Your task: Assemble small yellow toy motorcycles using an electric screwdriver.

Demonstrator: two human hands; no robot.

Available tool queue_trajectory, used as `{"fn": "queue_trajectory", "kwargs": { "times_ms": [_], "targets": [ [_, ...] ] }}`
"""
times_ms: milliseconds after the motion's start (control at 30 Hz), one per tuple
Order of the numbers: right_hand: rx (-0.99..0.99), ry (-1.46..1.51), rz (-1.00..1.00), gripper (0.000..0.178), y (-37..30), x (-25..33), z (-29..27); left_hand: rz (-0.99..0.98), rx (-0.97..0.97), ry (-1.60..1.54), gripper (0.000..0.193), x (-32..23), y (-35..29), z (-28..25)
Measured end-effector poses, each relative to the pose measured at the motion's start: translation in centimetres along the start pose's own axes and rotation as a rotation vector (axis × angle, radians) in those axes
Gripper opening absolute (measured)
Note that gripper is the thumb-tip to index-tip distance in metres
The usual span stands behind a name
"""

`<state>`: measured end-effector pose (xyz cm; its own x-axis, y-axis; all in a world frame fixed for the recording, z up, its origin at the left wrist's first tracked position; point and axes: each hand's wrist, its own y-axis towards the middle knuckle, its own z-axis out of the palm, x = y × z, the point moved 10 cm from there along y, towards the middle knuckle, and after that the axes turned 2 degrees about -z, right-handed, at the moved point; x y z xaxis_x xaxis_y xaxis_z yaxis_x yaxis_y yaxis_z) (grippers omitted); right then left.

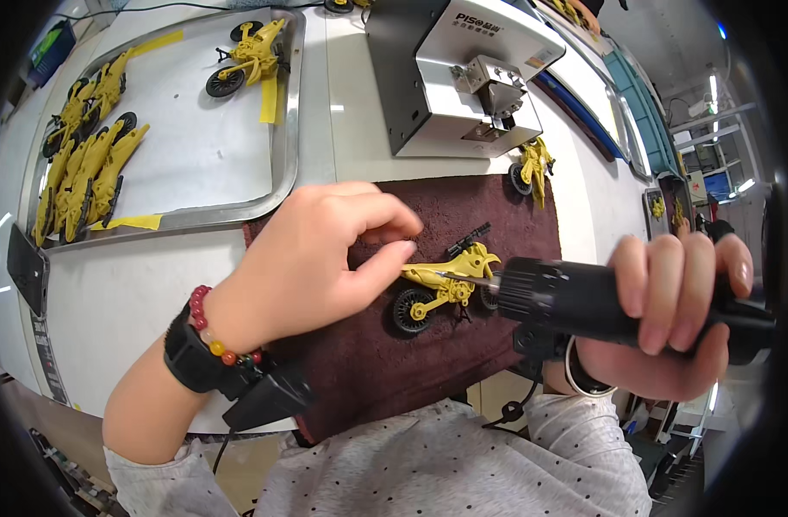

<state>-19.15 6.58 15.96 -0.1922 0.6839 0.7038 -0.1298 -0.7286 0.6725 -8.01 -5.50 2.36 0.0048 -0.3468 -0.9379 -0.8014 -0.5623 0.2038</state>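
Note:
On a dark brown cloth (359, 375) lies a yellow toy motorcycle (452, 280) with black wheels and a black handlebar. My left hand (316, 250) is over its tail end, thumb and forefinger bent but apart. Nothing shows between those fingertips; whether the thumb touches the tail I cannot tell. My right hand (682, 297) is wrapped around a black electric screwdriver (575, 289), held almost level. Its thin bit points left and reaches the side of the yellow body. The screwdriver's head hides part of one wheel.
At the left, a metal tray (292, 129) holds several yellow toy motorcycles (88, 177). A grey screw-feeding machine (463, 77) stands beyond the cloth. Beside it, another yellow toy motorcycle (532, 169) rests at the cloth's far right corner. A dark flat device (28, 269) is at the left table edge.

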Motion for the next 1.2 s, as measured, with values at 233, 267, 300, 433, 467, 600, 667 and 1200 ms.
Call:
{"fn": "queue_trajectory", "kwargs": {
  "times_ms": [233,267,300,433,467,600,667,1200],
  "targets": [
    [0.148,-0.107,0.183,0.032,0.2,-3.9,0.7,0.171,0.161,0.319,0.009,0.2,-0.8,2.2],
    [0.152,-0.12,0.21,0.033,0.2,-4.3,0.7,0.186,0.148,0.325,0.009,0.1,-0.8,2.1],
    [0.152,-0.119,0.212,0.033,0.3,-4.4,0.6,0.204,0.136,0.329,0.009,0.0,-0.9,2.1],
    [0.208,-0.135,0.213,0.034,0.4,-4.8,1.1,0.226,0.113,0.321,0.008,0.0,-1.0,2.1],
    [0.203,-0.156,0.21,0.035,0.4,-4.9,1.2,0.228,0.114,0.329,0.009,0.0,-1.0,2.1],
    [0.249,-0.175,0.207,0.036,0.8,-5.2,1.9,0.235,0.118,0.346,0.01,0.0,-1.1,2.1],
    [0.198,-0.243,0.272,0.037,1.0,-5.3,1.9,0.245,0.124,0.352,0.01,-0.3,-1.0,2.1],
    [0.085,-0.313,0.313,0.038,1.3,-6.1,1.5,0.584,-0.037,0.624,0.039,-6.1,-5.7,8.8]
  ]
}}
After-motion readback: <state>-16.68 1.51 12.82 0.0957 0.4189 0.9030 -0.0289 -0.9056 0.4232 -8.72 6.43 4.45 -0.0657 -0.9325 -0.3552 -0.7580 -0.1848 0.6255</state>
